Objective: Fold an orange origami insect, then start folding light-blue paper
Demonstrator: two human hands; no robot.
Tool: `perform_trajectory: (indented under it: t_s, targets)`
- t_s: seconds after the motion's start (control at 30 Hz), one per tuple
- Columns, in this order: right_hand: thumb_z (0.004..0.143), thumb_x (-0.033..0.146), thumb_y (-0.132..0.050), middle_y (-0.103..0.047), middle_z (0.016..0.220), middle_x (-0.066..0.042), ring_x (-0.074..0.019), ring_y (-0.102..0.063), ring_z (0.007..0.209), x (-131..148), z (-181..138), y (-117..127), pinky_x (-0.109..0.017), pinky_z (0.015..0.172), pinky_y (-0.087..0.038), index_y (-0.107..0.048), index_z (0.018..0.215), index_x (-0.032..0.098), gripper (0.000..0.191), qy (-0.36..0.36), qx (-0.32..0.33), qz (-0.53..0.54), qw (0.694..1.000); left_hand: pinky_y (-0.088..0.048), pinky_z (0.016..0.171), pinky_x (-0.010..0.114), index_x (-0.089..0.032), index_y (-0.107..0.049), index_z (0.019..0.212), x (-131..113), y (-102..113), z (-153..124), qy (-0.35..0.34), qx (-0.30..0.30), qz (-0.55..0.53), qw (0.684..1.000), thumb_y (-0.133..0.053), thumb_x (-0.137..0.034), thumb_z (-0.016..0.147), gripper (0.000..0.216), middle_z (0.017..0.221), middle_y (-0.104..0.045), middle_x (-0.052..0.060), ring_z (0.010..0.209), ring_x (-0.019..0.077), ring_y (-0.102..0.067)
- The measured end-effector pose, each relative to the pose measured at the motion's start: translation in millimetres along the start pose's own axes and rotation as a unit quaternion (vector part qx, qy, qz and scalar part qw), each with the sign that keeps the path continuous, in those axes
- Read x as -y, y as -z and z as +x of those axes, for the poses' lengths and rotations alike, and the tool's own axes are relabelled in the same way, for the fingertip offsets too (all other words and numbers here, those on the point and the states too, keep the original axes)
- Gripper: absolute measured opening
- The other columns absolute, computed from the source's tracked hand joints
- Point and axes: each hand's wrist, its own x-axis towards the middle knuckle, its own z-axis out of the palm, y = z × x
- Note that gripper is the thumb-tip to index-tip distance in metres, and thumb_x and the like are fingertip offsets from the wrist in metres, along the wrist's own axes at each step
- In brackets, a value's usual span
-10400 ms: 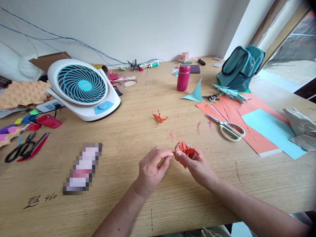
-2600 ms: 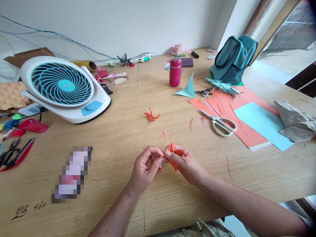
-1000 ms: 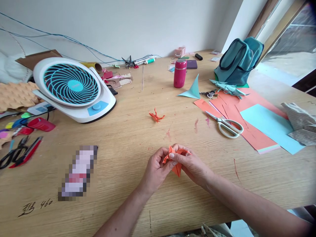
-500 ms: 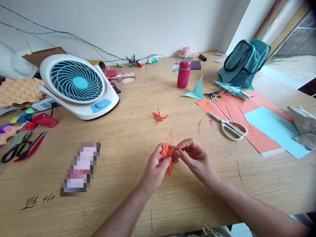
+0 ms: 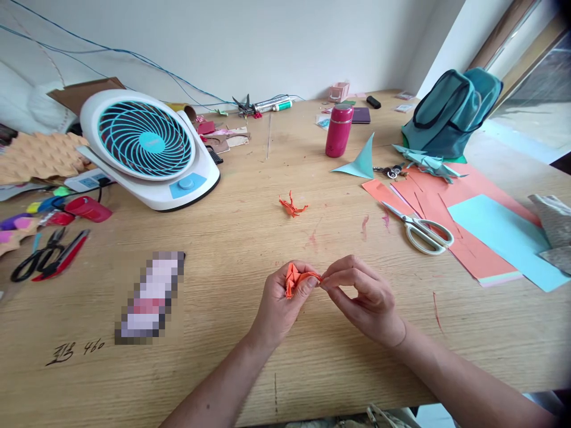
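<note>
Pale wood grain spreads out under your forearms, and this table (image 5: 232,249) gives them a steady base. Up to the hands: your left hand (image 5: 281,303) wraps the orange folded paper (image 5: 292,279), thumb laid across the body, fingers tucked behind it; that one looks like the anchor. Your right hand (image 5: 368,297) meets it at the thin end poking out between you, thumb and fingertips closed in a narrow pinch, probably because a strip that slim would crumple in a fist. How deep the tip sits in there, your fingers hide.

Just beyond, a small spiky orange figure (image 5: 293,207) sits by itself, in your line of sight, easy to glance at. Out right, the white-handled scissors (image 5: 409,221) lie partly over the orange sheets (image 5: 475,258), handles turned your way, perhaps for an easy pick-up. A light blue sheet (image 5: 495,229) overlaps that stack. Off left, the white fan (image 5: 151,142) tilts toward your side, presumably for air.

Farther back, a teal folded piece (image 5: 360,163) holds one point upward beside the keys (image 5: 393,172). Behind it, the pink tumbler (image 5: 339,135) stands upright, well apart from your folding; sensible, if there's drink inside.
</note>
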Motion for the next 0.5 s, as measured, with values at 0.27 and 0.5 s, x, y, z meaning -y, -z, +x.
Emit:
perform_trajectory:
  t_s: [0.27,0.5]
  targets:
    - [0.086,-0.004,-0.061,-0.066,0.092,-0.006,-0.0171,-0.064,0.083,-0.5,-0.4,2.8,-0.032,0.071,-0.054,-0.063,0.105,0.02,0.03,0.013,0.012,-0.051,0.999,-0.041,0.066,0.022,-0.018,-0.07,0.082,4.1,-0.4,-0.5,0.03,-0.013,-0.029,0.999,-0.076,-0.039,0.086,0.022,0.074,-0.062,-0.001,0.069,0.0103,-0.05]
    - [0.088,-0.001,-0.057,-0.065,0.088,-0.006,-0.0178,-0.063,0.08,3.8,1.7,1.0,-0.032,0.068,-0.054,-0.06,0.102,0.022,0.026,0.015,0.007,-0.08,0.997,-0.04,0.061,0.023,-0.018,-0.072,0.079,-2.5,-1.0,-0.5,0.019,-0.007,-0.004,1.0,-0.077,-0.041,0.085,0.023,0.068,-0.061,-0.001,0.063,0.0104,-0.048]
